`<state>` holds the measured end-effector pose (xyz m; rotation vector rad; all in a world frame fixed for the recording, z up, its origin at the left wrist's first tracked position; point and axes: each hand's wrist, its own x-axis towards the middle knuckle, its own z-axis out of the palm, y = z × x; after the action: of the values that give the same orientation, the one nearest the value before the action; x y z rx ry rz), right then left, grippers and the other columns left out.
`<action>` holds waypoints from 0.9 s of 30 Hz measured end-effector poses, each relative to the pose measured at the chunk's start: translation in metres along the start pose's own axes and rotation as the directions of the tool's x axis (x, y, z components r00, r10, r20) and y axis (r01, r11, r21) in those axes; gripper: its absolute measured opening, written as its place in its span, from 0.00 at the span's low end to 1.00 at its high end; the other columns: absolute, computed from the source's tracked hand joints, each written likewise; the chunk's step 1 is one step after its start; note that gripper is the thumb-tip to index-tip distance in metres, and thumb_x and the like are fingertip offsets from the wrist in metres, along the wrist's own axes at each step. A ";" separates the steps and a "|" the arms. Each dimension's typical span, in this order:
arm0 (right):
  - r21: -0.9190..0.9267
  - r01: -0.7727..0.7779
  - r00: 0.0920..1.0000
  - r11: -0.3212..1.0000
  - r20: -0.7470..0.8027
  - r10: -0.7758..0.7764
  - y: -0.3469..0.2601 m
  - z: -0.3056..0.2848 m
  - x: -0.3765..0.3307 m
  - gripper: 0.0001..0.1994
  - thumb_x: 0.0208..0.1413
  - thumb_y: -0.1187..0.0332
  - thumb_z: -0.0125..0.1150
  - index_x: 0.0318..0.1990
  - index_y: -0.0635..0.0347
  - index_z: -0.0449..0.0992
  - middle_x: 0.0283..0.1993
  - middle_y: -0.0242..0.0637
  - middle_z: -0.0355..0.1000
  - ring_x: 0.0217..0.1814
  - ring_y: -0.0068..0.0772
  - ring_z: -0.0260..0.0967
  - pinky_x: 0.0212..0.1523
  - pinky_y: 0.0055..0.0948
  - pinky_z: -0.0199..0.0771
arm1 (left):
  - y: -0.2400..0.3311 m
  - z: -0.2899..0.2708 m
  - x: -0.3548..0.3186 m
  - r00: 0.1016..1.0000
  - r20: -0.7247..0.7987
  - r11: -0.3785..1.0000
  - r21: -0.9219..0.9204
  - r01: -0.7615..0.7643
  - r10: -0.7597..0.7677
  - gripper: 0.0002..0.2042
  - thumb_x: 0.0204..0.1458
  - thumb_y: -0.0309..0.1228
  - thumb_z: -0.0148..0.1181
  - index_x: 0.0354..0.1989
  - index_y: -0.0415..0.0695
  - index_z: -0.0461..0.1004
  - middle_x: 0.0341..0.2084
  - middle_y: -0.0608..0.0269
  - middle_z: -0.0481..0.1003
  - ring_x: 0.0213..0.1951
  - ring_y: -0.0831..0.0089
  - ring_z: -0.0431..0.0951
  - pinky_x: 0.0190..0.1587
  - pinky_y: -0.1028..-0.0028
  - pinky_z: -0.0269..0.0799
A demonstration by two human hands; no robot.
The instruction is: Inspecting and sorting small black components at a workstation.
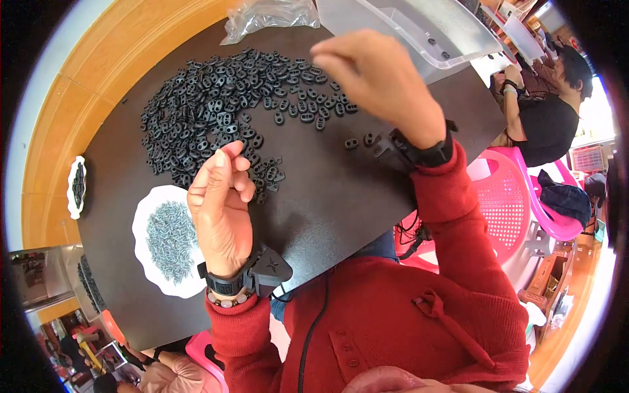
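Black, smooth oval pieces (206,108), each pierced with two holes, heap across your dark counter (314,180). Your left hand (224,216) curls beside the heap, fingers (243,188) bent toward the thumb; I cannot tell whether they grasp anything. Your blurred right hand (383,80) hangs above the counter, thumb and fingers parted, released. Slim, silvery parts (171,239) fill a scalloped white dish (139,226) near your left hand.
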<state>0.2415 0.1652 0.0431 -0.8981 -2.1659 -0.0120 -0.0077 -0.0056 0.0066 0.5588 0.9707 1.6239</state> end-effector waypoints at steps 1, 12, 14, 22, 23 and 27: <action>0.018 0.000 0.995 1.000 0.099 -0.002 -0.004 0.007 -0.001 0.10 0.64 0.66 0.68 0.45 0.60 0.89 0.40 0.46 0.85 0.45 0.53 0.81 0.50 0.47 0.79 | 0.002 0.000 -0.001 1.000 0.010 1.000 0.000 0.006 -0.006 0.15 0.72 0.37 0.65 0.54 0.36 0.84 0.37 0.65 0.84 0.31 0.82 0.74 0.34 0.78 0.67; -0.038 0.088 0.888 0.995 0.456 -0.061 -0.036 0.091 0.006 0.07 0.62 0.73 0.61 0.39 0.63 0.86 0.38 0.48 0.83 0.46 0.57 0.81 0.48 0.53 0.80 | 0.023 -0.016 -0.009 0.983 -0.133 0.974 -0.171 -0.150 0.128 0.15 0.72 0.37 0.65 0.54 0.37 0.82 0.37 0.68 0.80 0.33 0.81 0.71 0.35 0.78 0.66; -0.048 0.116 0.885 0.992 0.459 -0.081 -0.039 0.098 0.012 0.07 0.61 0.74 0.61 0.38 0.64 0.85 0.37 0.50 0.83 0.45 0.59 0.81 0.46 0.55 0.80 | 0.025 -0.018 -0.013 0.983 -0.125 0.973 -0.168 -0.155 0.135 0.15 0.72 0.37 0.64 0.54 0.37 0.82 0.36 0.68 0.80 0.32 0.82 0.71 0.34 0.78 0.66; -0.140 0.010 0.806 0.990 0.588 0.075 -0.047 0.122 0.015 0.08 0.58 0.69 0.68 0.41 0.60 0.88 0.38 0.51 0.84 0.46 0.60 0.82 0.46 0.53 0.81 | 0.031 -0.024 -0.024 0.991 -0.075 0.983 -0.139 -0.117 0.107 0.14 0.72 0.37 0.65 0.51 0.37 0.84 0.34 0.68 0.82 0.30 0.85 0.71 0.33 0.79 0.66; -0.142 0.012 0.806 0.990 0.587 0.075 -0.048 0.124 0.013 0.08 0.58 0.69 0.68 0.41 0.60 0.88 0.38 0.51 0.84 0.46 0.60 0.82 0.46 0.53 0.81 | 0.031 -0.024 -0.024 0.992 -0.067 0.984 -0.140 -0.113 0.105 0.14 0.72 0.37 0.65 0.51 0.37 0.84 0.34 0.68 0.82 0.30 0.85 0.72 0.33 0.79 0.66; -0.101 0.008 0.820 0.995 0.570 0.051 -0.049 0.129 0.009 0.10 0.58 0.66 0.71 0.42 0.60 0.88 0.38 0.49 0.84 0.46 0.58 0.82 0.48 0.52 0.82 | 0.031 -0.025 -0.026 0.993 -0.065 0.985 -0.132 -0.110 0.102 0.14 0.71 0.36 0.66 0.52 0.37 0.84 0.35 0.67 0.82 0.30 0.85 0.72 0.33 0.79 0.66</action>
<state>0.1233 0.1704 -0.0279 -1.0851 -2.7337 0.1889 -0.0377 -0.0396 0.0219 0.4801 0.8775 1.7948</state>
